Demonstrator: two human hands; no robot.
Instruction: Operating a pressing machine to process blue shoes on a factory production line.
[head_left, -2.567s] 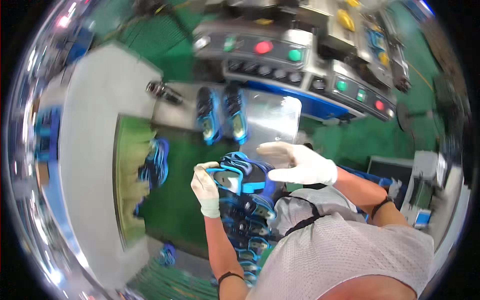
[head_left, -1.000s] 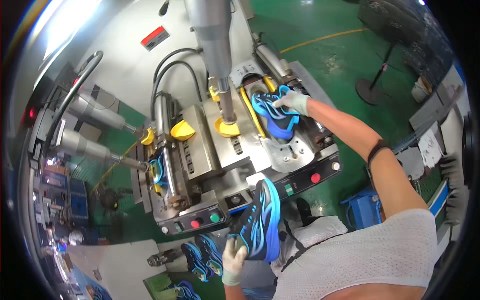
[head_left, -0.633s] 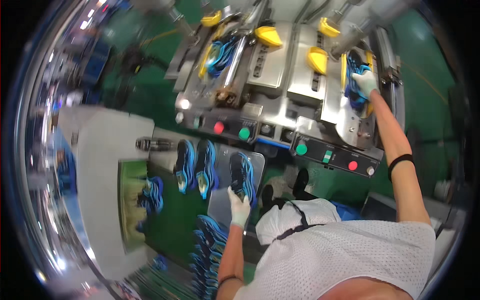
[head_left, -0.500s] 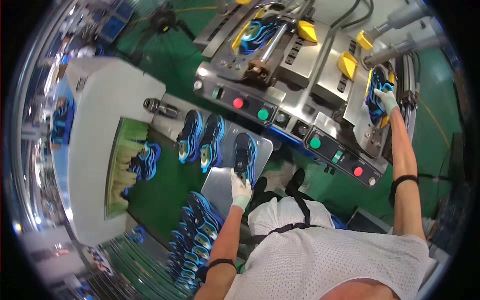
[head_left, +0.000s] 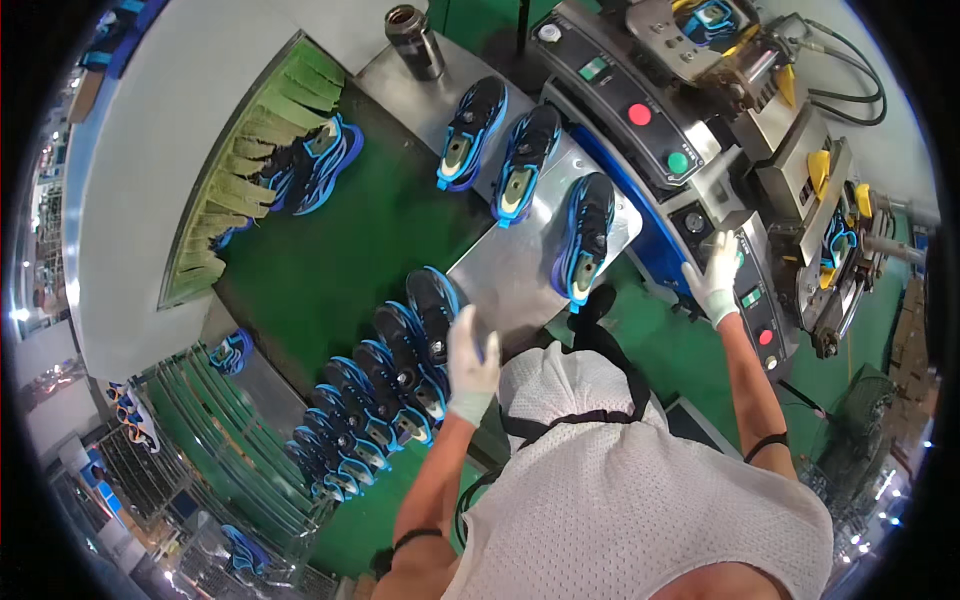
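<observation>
My left hand (head_left: pixel 472 362), in a white glove, has its fingers stretched out beside the nearest black-and-blue sneaker (head_left: pixel 432 310) of a row; whether it touches that shoe I cannot tell. My gloved right hand (head_left: pixel 717 278) is spread over the press's control panel (head_left: pixel 748 285), fingertips by a green button. Neither hand holds anything. Another sneaker (head_left: pixel 583 240) lies on the metal shelf (head_left: pixel 515 275), with two more sneakers (head_left: pixel 526 165) farther left. In the right-hand press station a sneaker (head_left: pixel 838 240) sits between yellow pads; a sneaker (head_left: pixel 710 20) is in the other station.
A large grey machine (head_left: pixel 150 150) with a green strip curtain (head_left: pixel 250 165) stands left, sneakers emerging from it on a green belt (head_left: pixel 350 250). A dark metal cylinder (head_left: pixel 415 45) stands at the shelf's far end. Metal roller racks (head_left: pixel 215 430) are at lower left.
My left hand has let go of the sneaker on the shelf and moved to the row. My right hand has left the sneaker in the right press for the control panel. The view has turned.
</observation>
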